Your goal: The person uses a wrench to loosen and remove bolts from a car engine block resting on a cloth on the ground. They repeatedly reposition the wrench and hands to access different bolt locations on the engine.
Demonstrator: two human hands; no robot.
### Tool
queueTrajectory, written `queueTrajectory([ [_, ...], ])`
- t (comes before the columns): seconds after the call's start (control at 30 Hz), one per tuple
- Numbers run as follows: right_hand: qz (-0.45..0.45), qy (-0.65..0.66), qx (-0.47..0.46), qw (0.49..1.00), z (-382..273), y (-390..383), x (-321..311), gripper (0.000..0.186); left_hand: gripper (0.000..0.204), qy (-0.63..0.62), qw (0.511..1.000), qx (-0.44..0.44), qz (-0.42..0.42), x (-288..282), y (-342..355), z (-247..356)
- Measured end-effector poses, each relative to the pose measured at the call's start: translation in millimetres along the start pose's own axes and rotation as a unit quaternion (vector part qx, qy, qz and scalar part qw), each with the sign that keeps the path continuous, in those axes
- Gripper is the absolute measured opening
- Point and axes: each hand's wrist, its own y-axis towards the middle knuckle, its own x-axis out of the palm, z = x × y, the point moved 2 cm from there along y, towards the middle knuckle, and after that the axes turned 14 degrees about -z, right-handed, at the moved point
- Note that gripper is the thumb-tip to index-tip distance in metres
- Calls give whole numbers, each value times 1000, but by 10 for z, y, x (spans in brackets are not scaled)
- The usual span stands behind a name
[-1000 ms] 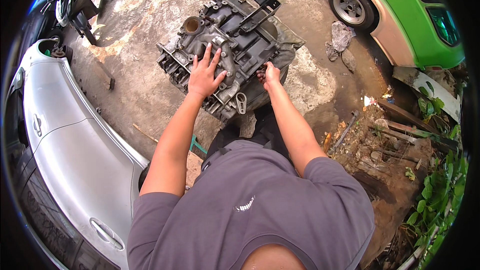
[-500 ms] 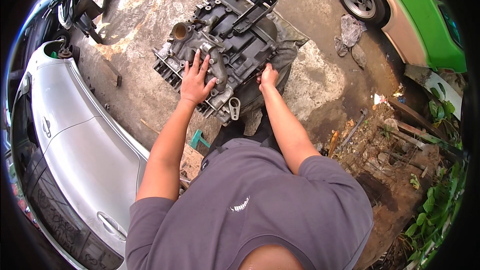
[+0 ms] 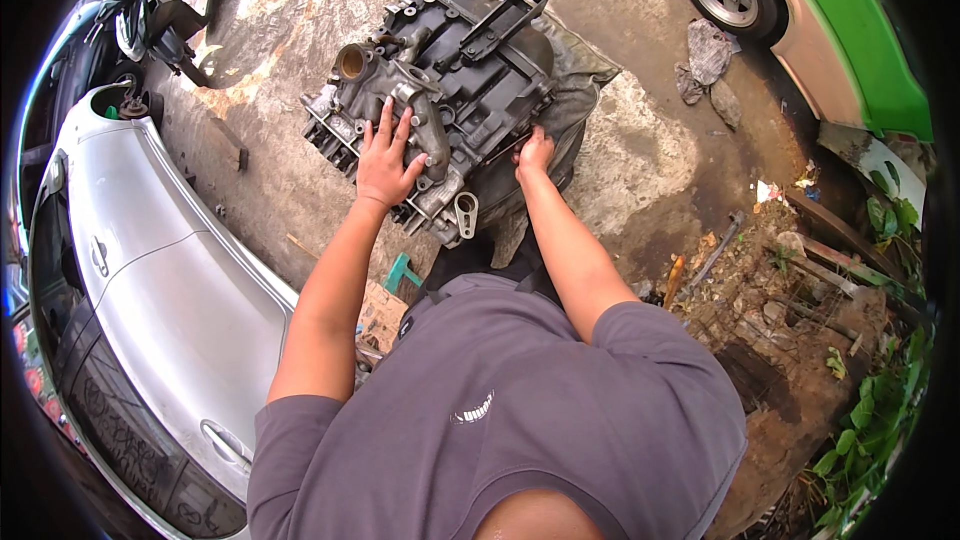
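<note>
A grey and black metal engine (image 3: 475, 105) stands on the ground in front of me, partly over a dark sheet (image 3: 577, 65). My left hand (image 3: 385, 162) lies with fingers spread on its left side, against a curved metal pipe casting (image 3: 432, 135). At the engine's right edge, my right hand (image 3: 535, 154) is closed, with its fingers curled toward the side. Whatever those fingers grip is hidden. A black bracket (image 3: 503, 25) sticks up at the far end, and a round pipe opening (image 3: 352, 63) faces up at the left. Close to me is a metal lug with a hole (image 3: 466, 212).
A silver car door panel (image 3: 190, 290) runs along my left, with a motorcycle (image 3: 165, 25) beyond it. At the far right stands a green and cream vehicle (image 3: 820, 40). Rags (image 3: 710, 52) lie near its wheel; rubble and wood (image 3: 800, 290) cover the right-hand ground.
The view has shifted slightly. Both hands keep their places on the engine, the left spread and the right closed.
</note>
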Motion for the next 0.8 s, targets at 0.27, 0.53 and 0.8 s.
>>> queueTrajectory([
  [0.27, -10, -29, -64, 997, 246, 89, -64, 33, 81, 4, 1000, 0, -8, -3, 7, 1],
  [0.53, 139, -219, -8, 966, 312, 232, -47, 52, 80, 4, 1000, 7, -4, 3, 5, 1],
  [0.8, 149, -314, 11, 938, 211, 197, -48, 53, 80, 4, 1000, 7, -5, 4, 6, -6],
])
